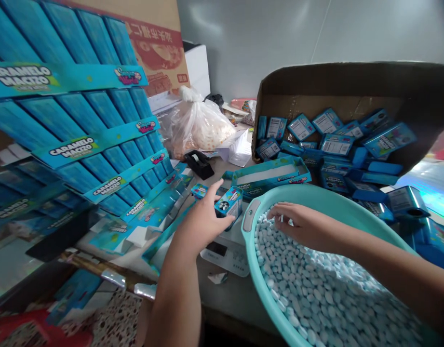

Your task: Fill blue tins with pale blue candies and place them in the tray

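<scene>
My left hand [203,217] grips a small blue candy box [229,201] that stands on a white digital scale [225,248]. My right hand [301,224] reaches into a teal plastic basin [265,284] filled with pale blue and white tablets [316,294]; its fingers curl down at the tablets near the basin's far left rim, and I cannot see what they pinch. Another small blue box [199,190] lies just beyond my left hand.
A tilted stack of blue "Caramelo Macizo" display trays [80,140] fills the left. An open cardboard carton [352,96] holds several small blue boxes [333,140]. A blue display tray [272,174], a black tape dispenser [198,164] and a tied plastic bag [200,123] lie behind the scale.
</scene>
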A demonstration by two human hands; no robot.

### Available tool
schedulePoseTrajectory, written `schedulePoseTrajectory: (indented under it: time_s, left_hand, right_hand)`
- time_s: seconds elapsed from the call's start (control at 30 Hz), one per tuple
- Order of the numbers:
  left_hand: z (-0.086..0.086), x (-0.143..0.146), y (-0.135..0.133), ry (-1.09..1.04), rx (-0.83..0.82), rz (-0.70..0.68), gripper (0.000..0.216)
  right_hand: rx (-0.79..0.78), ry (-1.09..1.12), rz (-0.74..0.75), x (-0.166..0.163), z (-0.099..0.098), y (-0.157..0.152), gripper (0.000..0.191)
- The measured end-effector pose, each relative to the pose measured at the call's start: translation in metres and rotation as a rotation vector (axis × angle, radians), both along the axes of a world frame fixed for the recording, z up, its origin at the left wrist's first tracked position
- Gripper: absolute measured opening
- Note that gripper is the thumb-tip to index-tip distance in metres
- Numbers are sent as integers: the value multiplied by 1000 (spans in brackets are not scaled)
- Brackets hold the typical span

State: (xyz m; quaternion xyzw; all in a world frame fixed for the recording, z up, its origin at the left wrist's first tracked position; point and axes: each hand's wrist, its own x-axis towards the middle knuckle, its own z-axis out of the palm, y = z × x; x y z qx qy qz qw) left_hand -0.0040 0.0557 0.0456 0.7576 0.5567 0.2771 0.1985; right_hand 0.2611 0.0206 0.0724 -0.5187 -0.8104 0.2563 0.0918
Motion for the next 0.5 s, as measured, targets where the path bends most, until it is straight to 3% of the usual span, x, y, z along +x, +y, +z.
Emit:
schedulePoseTrajectory:
  time_s: [0.1, 0.17, 0.27, 0.37, 0.5]
  left_hand:
    - [2, 7, 0, -95, 110, 118, 85]
    - [7, 13, -3, -197, 356, 156, 84]
    - [13, 18, -6, -180, 698, -76, 61]
    - [12, 21, -6, 29, 726, -372, 49]
    - [7, 27, -4, 156, 773, -429, 50]
  right_hand:
    - [1, -10, -11, 0, -2, 0, 21]
    - [25, -11, -36, 1, -4, 1, 22]
    - [57, -12, -73, 1, -6, 2, 20]
    - [71, -9, -71, 1, -5, 2, 18]
    - [63, 14, -59, 0, 0, -1, 19]
